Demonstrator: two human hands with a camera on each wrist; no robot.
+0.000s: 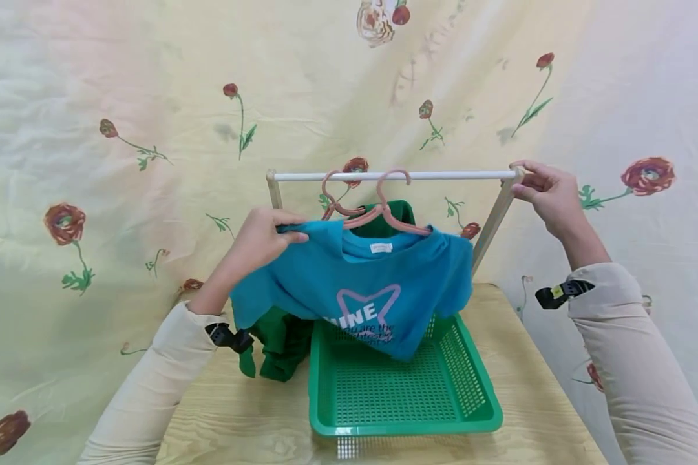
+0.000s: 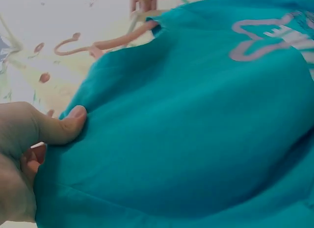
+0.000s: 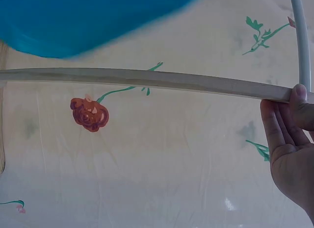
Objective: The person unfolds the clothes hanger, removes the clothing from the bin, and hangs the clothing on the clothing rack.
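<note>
My left hand (image 1: 260, 237) pinches the shoulder of a blue T-shirt (image 1: 308, 274) between thumb and fingers. A pink hanger (image 1: 404, 226) sits inside the shirt's neck, its hook level with the white rod (image 1: 459, 175) of a small rack; whether it bears on the rod I cannot tell. In the left wrist view, the thumb (image 2: 68, 127) lies on the cloth. My right hand (image 1: 552, 197) grips the rack's top right corner, where the rod meets a wooden post (image 1: 491, 223). Its fingers and thumb hold that post (image 3: 211, 86) in the right wrist view.
Behind the shirt, a second pink hanger (image 1: 327, 194) is at the rod, beside a green garment (image 1: 404, 212). More green cloth (image 1: 285, 352) hangs at the lower left. A green plastic basket (image 1: 407, 426) stands on the wooden table (image 1: 244, 420). Flowered cloth (image 1: 169, 58) covers the background.
</note>
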